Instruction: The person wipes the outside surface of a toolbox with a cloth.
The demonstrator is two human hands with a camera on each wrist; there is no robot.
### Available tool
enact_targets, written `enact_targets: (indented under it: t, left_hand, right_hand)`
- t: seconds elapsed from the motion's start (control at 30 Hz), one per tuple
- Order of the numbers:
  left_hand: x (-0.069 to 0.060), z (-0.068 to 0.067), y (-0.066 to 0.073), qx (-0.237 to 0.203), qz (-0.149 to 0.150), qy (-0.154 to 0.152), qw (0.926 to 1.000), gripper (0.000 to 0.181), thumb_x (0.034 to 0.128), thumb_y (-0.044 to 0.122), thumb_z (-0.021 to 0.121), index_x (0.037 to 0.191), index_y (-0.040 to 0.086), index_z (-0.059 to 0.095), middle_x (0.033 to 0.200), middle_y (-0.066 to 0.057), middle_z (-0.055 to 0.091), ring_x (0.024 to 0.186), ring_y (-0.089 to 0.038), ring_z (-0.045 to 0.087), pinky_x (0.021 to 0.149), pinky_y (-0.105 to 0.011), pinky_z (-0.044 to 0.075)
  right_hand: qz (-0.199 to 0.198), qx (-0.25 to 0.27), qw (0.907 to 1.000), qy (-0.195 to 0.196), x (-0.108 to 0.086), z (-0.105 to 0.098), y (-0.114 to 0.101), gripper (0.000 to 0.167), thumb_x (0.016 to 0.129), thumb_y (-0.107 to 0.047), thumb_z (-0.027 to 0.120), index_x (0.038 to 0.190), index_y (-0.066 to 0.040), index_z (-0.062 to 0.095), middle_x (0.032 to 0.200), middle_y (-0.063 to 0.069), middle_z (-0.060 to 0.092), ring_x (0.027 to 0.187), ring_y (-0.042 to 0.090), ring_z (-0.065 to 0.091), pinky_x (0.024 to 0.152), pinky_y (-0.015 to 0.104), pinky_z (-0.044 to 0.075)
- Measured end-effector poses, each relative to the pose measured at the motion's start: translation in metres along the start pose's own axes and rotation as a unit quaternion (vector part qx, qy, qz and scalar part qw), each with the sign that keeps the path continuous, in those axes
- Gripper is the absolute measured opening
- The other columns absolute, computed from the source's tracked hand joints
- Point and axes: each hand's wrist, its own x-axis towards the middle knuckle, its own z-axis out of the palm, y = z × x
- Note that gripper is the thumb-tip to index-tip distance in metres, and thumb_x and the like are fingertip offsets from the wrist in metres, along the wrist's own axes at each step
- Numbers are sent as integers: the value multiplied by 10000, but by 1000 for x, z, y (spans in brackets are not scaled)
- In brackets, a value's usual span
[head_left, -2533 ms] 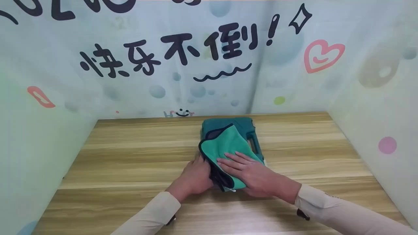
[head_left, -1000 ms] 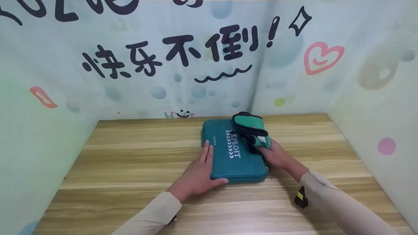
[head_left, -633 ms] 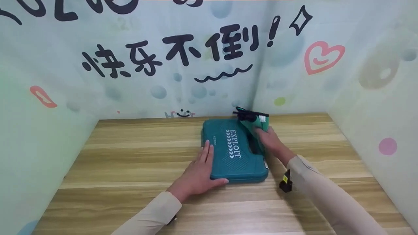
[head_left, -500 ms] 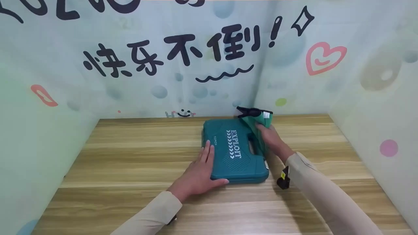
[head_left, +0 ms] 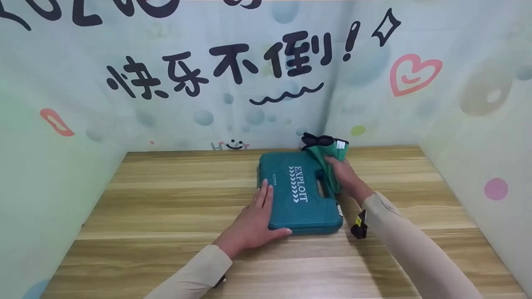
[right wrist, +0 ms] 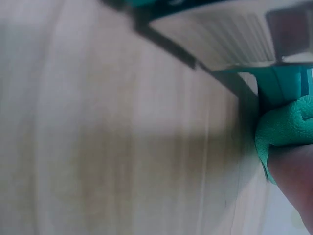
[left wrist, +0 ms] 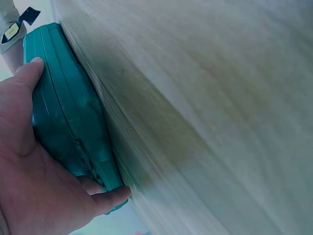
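A teal plastic case [head_left: 307, 216] marked EXPLOIT lies flat on the table, its handle on the right side. My left hand [head_left: 251, 224] rests along the case's left side and near corner, fingers straight, thumb on the near edge; the left wrist view shows the palm [left wrist: 39, 181] against the side of the case [left wrist: 63, 93]. At the case's far right corner my right hand [head_left: 347, 178] grips a bunched green cloth [head_left: 326, 158] with black edging and a white tag. In the right wrist view a finger [right wrist: 296, 171] presses the cloth [right wrist: 286, 125].
The wooden table [head_left: 174, 199] reaches a printed backdrop [head_left: 187, 120] behind the case, with pale walls at both sides. A small black device [head_left: 359, 226] with a yellow label hangs under the right wrist.
The right hand was flat on the cloth over the case; it has since taken the cloth to the far right corner, uncovering the lid. The left hand has moved from gripping to resting along the side.
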Motion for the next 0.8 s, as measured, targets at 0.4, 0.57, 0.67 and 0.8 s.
enact_targets:
  t: [0.4,0.57,0.67,0.8]
  left_hand:
    - [3,0,0,-55,29,105,9999,1215,846,775,592,1633,99,-41,1681,-76,-159,1526,-343,44,1126,-579,279]
    - [4,-1,1,-110,103,153,9998,1202,853,762,598,1633,82,-14,1682,-92,-147,1523,-347,70,1126,-581,280]
    - [5,0,0,-121,103,145,9998,1204,851,766,595,1634,89,-20,1682,-90,-148,1523,-351,69,1122,-589,280]
    - [6,1,-1,-108,94,117,9998,1212,845,763,604,1634,96,-30,1682,-89,-149,1524,-356,57,1116,-591,288]
  right_hand:
    - [-17,357,9993,-88,-26,3,10,658,1081,-373,447,1613,-132,144,1583,129,265,1416,326,250,1174,568,118]
    - [118,551,9984,-103,-38,3,12,680,1078,-371,459,1600,-99,119,1555,154,245,1400,333,232,1176,552,118]
    - [183,556,9982,-109,-44,3,15,708,1071,-388,477,1600,-93,111,1549,153,251,1394,325,241,1179,537,127]
    - [181,576,9981,-131,-55,1,19,694,1073,-367,475,1597,-63,136,1548,159,268,1395,312,251,1183,512,134]
